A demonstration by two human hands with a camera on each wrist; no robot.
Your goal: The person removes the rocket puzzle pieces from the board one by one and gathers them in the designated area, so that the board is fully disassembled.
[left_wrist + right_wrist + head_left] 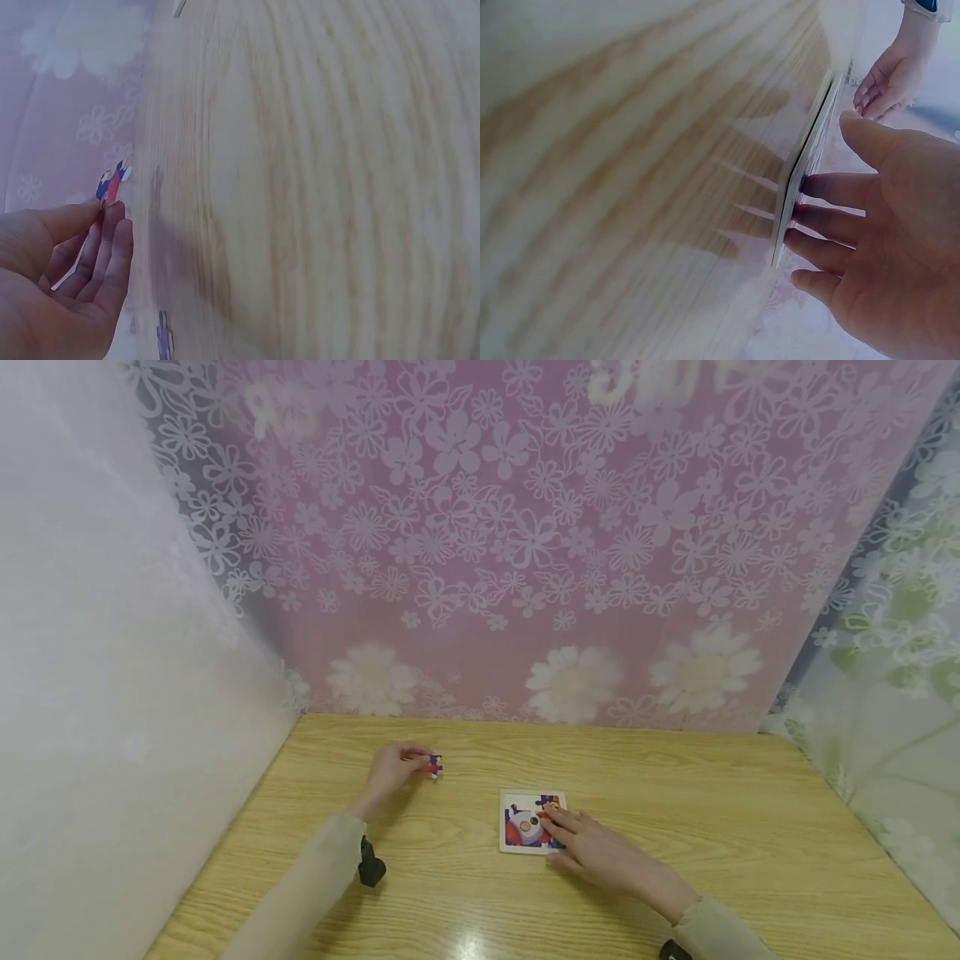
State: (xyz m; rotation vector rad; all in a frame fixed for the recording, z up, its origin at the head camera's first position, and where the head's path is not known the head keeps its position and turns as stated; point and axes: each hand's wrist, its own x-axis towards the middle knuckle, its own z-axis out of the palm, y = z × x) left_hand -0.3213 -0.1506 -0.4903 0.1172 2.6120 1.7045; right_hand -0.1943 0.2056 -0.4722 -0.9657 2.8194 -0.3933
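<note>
My left hand [392, 772] pinches a small jigsaw piece [434, 766] between thumb and fingers, above the left part of the table. In the left wrist view this jigsaw piece [112, 184] shows blue, red and white colours, edge partly turned to the camera. To the right lies a square puzzle tray [517, 851] with a pale rim, partly filled with a colourful picture; its upper left shows bare backing. My right hand [603, 853] lies over the tray's right side, fingers extended and fingertips on the pieces. Those fingers hide part of the picture.
Another jigsaw piece [164, 336] lies near the bottom of the left wrist view. The wooden table [675, 793] meets a pink flowered cloth [480, 568] at its back edge. Pale cloth walls stand at left and right.
</note>
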